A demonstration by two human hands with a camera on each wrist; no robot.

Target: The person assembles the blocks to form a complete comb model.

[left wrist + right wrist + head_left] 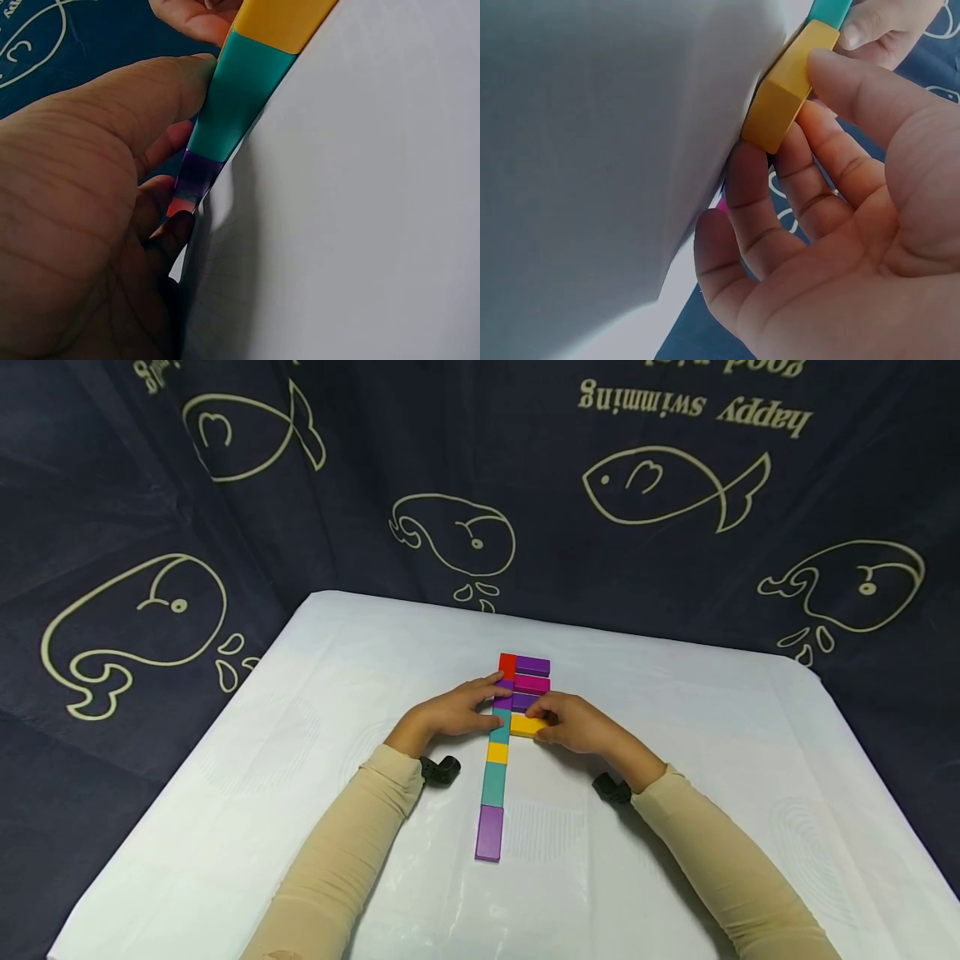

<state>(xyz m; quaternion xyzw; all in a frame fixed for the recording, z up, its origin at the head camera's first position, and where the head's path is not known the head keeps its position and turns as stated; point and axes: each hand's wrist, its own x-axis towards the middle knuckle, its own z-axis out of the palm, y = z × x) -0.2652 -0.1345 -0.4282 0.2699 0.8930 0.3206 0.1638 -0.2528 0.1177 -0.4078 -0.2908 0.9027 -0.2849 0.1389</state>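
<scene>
A line of flat coloured blocks runs down the white table: a red block [507,665], purple, a teal block [500,732], a small yellow block [497,752], another teal block [493,784] and a purple block [489,832]. My left hand [463,707] rests along the line's left side, thumb on the upper teal block [240,94], other fingertips by the purple and red ones. My right hand [576,723] pinches a yellow block [787,94] between thumb and fingers. That block lies crosswise, its far end against the line. Its fingers partly hide a purple block [523,702] just above.
Above that, a magenta block [532,683] and another purple block [533,665] also lie crosswise on the line's right. The white table [675,877] spreads around. A dark curtain [360,543] with fish and whale drawings hangs behind it.
</scene>
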